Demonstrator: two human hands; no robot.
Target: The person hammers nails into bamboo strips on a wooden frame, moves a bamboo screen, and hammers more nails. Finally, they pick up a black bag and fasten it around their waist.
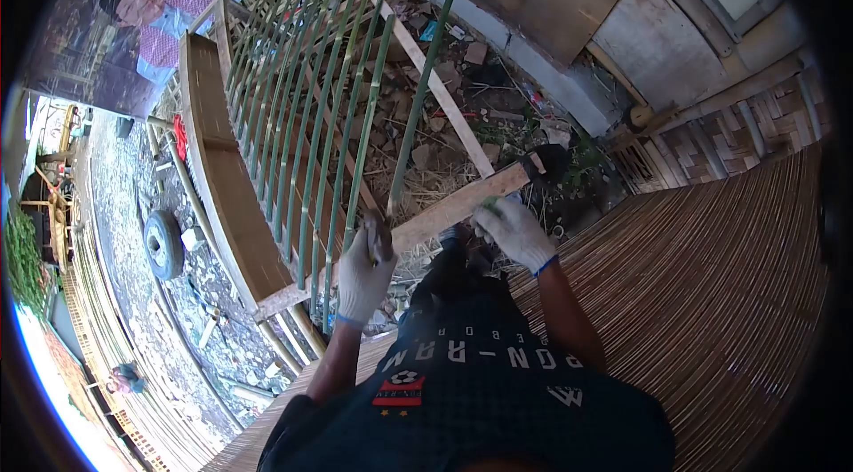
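Nearest, at the bottom edge: dark shirt with pale lettering, both forearms reaching out from it, both hands in white work gloves.

Left hand point(366, 266): fingers closed around the lower end of a thin green bamboo pole point(426, 72), which runs up and away, almost to the top edge. Right hand point(513, 230): fingers curled over a flat wooden slat point(462, 203), clamped near its middle. Slat lying slantwise between the two hands, its lower end just beside the left glove, touching or nearly touching the pole there; hard to tell which at this angle.

To the right of the arms: a platform of close-laid bamboo strips point(711, 294). To the left: a lattice frame of green bamboo bars point(293, 116) set in pale timber rails, leaning over the ground. Below and beyond: rubble and dry litter point(462, 90), a pale batten point(444, 103) lying across it. Farther left, well apart: a small tyre point(163, 244) on stony ground.

Step in hand, as a judgement: lining up the pole with the slat, both parts held, neither fixed. Next move calls for a steady left grip to stop the long pole swaying at its far end, and a firm right hand to keep the slat from sliding where the two cross.
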